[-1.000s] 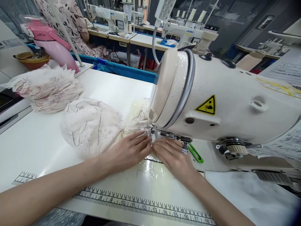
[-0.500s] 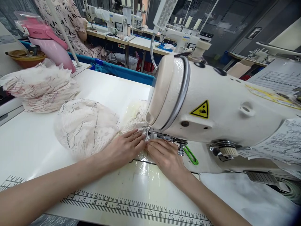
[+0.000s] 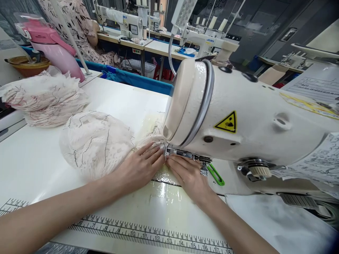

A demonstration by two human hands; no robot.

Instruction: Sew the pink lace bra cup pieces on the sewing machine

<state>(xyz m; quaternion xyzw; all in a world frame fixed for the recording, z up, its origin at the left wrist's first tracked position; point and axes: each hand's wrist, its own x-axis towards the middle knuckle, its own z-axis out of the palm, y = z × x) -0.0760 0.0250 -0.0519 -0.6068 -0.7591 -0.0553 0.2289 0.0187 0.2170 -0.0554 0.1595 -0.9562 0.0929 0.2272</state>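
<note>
Far left: pink flask (image 3: 54,47) lying tilted, brown bowl (image 3: 26,65) just beside it. Stack of pale lace pieces (image 3: 43,98) sits on the white table (image 3: 124,102) in front of both. Printed ruler strip (image 3: 148,234) runs along the table's near edge. Blue bin edge (image 3: 132,79) behind the table. Background — rows of white Juki machines (image 3: 203,40) on benches, thread cones above; a person in a floral garment (image 3: 79,31) seated at one. Gooseneck lamp (image 3: 182,14) overhead. Printed paper sheets (image 3: 315,88) at right — text too small to read.
</note>
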